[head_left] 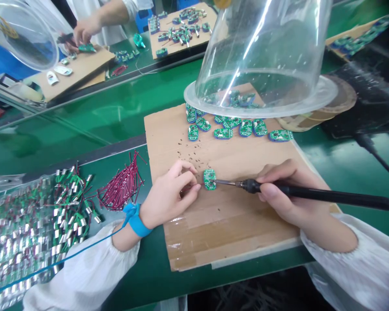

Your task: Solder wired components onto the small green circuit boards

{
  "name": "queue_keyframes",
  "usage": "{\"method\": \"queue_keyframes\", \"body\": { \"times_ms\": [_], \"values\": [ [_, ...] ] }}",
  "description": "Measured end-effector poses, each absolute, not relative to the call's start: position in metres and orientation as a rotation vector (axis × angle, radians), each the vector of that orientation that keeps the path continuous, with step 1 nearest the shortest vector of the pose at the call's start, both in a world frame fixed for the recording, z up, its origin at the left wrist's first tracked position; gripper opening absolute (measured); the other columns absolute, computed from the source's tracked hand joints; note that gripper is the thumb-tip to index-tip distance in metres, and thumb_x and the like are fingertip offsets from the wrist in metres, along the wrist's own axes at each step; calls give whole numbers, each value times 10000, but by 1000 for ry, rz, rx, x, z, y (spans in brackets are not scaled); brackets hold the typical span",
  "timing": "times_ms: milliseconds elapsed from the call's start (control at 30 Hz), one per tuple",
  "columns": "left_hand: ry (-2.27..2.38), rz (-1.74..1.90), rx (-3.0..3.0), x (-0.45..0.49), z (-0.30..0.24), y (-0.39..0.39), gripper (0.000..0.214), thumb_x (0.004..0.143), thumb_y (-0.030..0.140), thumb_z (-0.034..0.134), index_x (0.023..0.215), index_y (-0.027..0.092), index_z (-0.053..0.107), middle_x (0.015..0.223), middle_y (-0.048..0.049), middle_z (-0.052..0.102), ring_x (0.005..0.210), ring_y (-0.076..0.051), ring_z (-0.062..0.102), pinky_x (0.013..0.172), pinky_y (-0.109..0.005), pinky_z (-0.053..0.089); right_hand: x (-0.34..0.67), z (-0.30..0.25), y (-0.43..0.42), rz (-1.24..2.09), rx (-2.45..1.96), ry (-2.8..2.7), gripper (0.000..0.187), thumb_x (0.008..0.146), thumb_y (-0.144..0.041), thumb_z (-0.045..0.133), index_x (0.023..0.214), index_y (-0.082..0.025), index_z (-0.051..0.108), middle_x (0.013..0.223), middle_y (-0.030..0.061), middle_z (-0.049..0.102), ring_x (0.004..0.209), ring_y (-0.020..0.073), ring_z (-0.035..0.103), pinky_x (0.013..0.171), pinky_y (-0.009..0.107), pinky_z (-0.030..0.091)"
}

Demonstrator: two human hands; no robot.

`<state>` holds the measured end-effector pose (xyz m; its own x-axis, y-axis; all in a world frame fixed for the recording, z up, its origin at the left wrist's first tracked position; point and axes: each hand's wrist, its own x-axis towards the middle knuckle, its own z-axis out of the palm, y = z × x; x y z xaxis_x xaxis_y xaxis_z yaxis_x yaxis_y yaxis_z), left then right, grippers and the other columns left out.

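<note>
A small green circuit board lies on the cardboard sheet in front of me. My right hand grips a black soldering iron, its metal tip touching the board's right part. Beside the board's left edge, my left hand pinches a thin red wire, mostly hidden by the fingers, whose end reaches toward the board. A blue wrist strap with a cord circles my left wrist.
Several circuit boards lie at the back of the cardboard, under a clear plastic funnel. Left are a pile of red wires and small metal parts with green wires. Across the green divider, a co-worker's hand works near another board.
</note>
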<state>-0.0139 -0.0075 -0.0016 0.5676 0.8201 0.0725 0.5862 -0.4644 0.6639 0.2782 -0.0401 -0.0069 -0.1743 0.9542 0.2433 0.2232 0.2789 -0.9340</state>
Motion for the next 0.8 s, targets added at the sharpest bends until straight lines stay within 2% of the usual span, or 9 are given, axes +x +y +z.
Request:
{"method": "queue_keyframes", "body": {
  "times_ms": [200,433,567,800],
  "values": [
    [1124,516,2211,-14,-1,-8,95,965,200,597,875,181,576,1198,-58,587,740,-99,564,618,-257,466,279,-11,-42,922,-1158,-1732,131,916,-319,739,995,-310,635,802,20,670,655,201,634,587,373,474],
    [1118,528,2209,-13,-1,-7,91,962,190,598,873,176,587,1183,-66,594,746,-105,562,638,-261,479,278,-12,-41,960,-1074,-1574,138,917,-227,716,991,-286,615,794,17,655,631,199,601,573,380,449],
    [1025,471,2239,-18,0,-5,98,996,225,576,927,183,632,1222,-67,589,743,-99,567,694,-274,509,276,-12,-37,826,-1084,-1509,142,907,-235,724,1003,-279,628,789,5,646,604,186,598,564,366,465],
    [809,321,2324,-32,0,6,166,1038,282,554,1048,220,708,1289,-77,575,918,-148,628,843,-317,537,273,-9,-29,733,-1192,-1566,92,928,-237,712,958,-249,625,781,-3,662,614,145,625,535,291,472]
  ]
}}
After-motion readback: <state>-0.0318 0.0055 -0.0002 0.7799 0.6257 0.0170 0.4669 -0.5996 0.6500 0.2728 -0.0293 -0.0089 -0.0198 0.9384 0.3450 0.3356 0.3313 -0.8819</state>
